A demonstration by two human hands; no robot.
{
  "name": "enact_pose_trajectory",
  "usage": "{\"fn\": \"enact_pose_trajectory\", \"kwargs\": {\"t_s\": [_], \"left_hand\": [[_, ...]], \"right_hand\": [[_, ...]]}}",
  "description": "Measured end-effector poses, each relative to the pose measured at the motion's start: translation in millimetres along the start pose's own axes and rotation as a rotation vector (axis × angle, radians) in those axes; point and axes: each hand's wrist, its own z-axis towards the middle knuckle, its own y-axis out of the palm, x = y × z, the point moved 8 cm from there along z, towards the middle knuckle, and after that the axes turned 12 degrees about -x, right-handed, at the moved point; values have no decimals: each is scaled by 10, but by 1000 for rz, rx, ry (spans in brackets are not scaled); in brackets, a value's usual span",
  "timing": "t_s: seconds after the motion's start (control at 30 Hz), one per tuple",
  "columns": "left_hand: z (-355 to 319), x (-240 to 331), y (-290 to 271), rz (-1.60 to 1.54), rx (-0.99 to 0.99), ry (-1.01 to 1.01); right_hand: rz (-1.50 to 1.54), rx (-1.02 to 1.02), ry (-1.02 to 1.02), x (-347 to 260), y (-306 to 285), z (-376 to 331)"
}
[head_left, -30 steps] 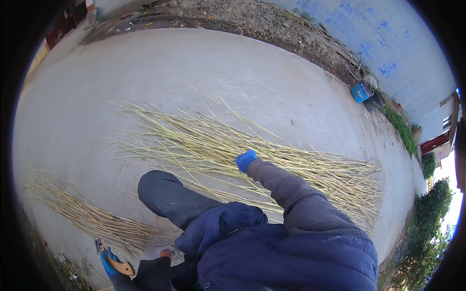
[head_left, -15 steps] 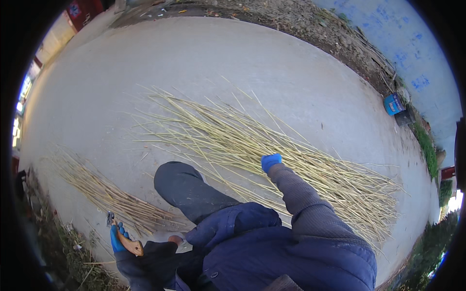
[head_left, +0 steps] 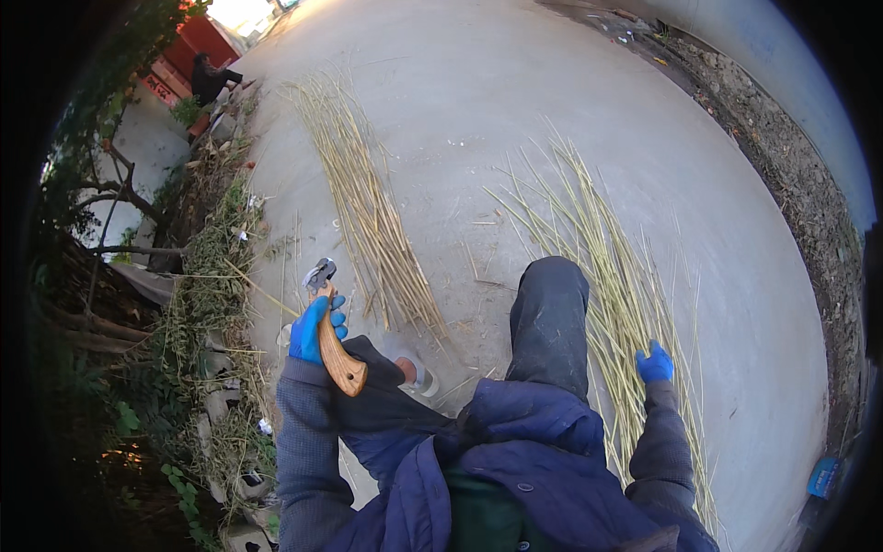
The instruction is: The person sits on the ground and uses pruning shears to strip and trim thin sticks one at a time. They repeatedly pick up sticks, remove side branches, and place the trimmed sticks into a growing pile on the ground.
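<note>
My left hand [head_left: 308, 339], in a blue-palmed glove, is closed around a tool [head_left: 340, 354] with a curved wooden handle and a small metal head pointing away from me. Past that hand, a smaller bundle of brownish dry stalks [head_left: 372, 221] lies on the ground. On my right side spreads a larger pile of long yellow-green stalks [head_left: 607, 258]. My right hand [head_left: 655, 363], gloved in blue, is down at the right side of this pile with its fingers curled onto the stalks. My bent knee [head_left: 552, 304] rises between the two bundles.
Along the left runs a rough verge [head_left: 216, 304] of dry weeds, blocks and branches. A person [head_left: 212, 78] sits at the far left before a red door. A blue bucket [head_left: 823, 477] stands at the lower right, near a dirt strip [head_left: 782, 129] beside a wall.
My view has swung left, bringing the verge and the seated person into sight. My left hand with the tool now shows higher in the picture; the right stays at the pile.
</note>
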Motion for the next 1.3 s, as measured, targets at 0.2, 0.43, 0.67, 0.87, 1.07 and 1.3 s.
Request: {"fn": "enact_pose_trajectory", "kwargs": {"t_s": [0.2,0.43,0.67,0.87,1.07,1.3], "left_hand": [[-701,511,32,-28,22,199],[-995,567,-271,-128,75,281],[-610,-15,-67,-12,27,98],[30,-192,152,-33,-64,-114],[778,86,53,-52,-74,-96],[1064,174,-536,-187,73,-215]], "right_hand": [[688,257,-403,-1124,-1112,123],[707,249,-1019,-3348,-2427,-1187],[122,-664,-1305,-5132,-131,-1884],[-664,-1485,-815,-4404,2260,-1966],[-851,-2039,-980,-4118,2498,-2464],[-599,-2420,-808,-4052,2648,-2811]]}}
